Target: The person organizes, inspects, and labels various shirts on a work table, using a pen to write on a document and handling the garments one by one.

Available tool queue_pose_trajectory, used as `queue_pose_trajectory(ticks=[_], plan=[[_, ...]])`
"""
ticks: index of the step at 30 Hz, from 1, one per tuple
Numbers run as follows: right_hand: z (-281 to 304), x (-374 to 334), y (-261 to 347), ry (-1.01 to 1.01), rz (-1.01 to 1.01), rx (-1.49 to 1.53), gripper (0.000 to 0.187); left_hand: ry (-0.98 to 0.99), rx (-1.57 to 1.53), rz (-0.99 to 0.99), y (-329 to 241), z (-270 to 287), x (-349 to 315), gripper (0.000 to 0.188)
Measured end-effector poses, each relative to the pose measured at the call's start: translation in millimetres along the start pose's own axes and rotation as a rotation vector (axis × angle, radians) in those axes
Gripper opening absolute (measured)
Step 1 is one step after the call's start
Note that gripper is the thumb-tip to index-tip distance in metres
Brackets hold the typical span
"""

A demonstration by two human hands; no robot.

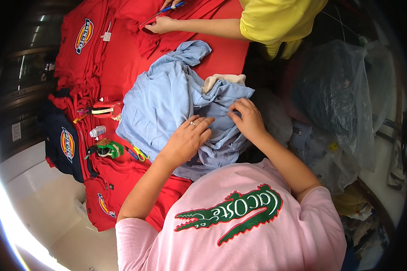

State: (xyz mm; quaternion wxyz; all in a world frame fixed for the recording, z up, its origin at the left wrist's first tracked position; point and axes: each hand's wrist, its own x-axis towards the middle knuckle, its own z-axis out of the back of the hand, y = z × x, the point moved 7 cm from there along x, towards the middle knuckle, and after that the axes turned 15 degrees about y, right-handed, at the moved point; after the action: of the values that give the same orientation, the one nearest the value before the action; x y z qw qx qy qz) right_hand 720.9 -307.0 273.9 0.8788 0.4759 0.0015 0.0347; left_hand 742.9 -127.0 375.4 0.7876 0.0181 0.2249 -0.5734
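A crumpled light blue garment (156, 97) lies heaped on the table in front of me. On the near part of it rests my left hand (188, 137), wearing a ring, its fingers loosely bent and apart over the cloth. My right hand (248, 118) touches the garment's right side, thumb and forefinger apart with their tips on the fabric. Folds cover what lies beneath both hands. A cream piece of cloth (224, 80) shows at the heap's far right.
Red garments (131, 77) cover the table. A red tape dispenser (107, 109), white bottle (97, 131), green tape dispenser (109, 149) and yellow-handled scissors (140, 154) lie left. Across, a yellow-sleeved person's hand (163, 25) is by blue-handled scissors (174, 7). Clear plastic bags (334, 99) stand right.
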Motion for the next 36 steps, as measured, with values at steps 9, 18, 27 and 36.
queue_pose_trajectory(ticks=[9,18,27,36], plan=[[-17.6,-31.9,42.6,0.28,0.089,0.252,0.019,0.08,-0.051,0.111,13.9,-11.9,6.6,0.059],[17.1,19.3,3.8,0.137,0.049,0.029,0.012,0.074,0.048,0.207,6.5,-3.2,8.9,0.096],[32.3,15.8,21.8,-0.128,0.136,0.022,0.011,-0.011,0.014,0.253,5.0,-11.5,8.8,0.042],[25.7,24.3,16.0,0.22,0.204,0.106,0.011,-0.076,0.096,0.224,-3.9,-3.7,10.9,0.011]])
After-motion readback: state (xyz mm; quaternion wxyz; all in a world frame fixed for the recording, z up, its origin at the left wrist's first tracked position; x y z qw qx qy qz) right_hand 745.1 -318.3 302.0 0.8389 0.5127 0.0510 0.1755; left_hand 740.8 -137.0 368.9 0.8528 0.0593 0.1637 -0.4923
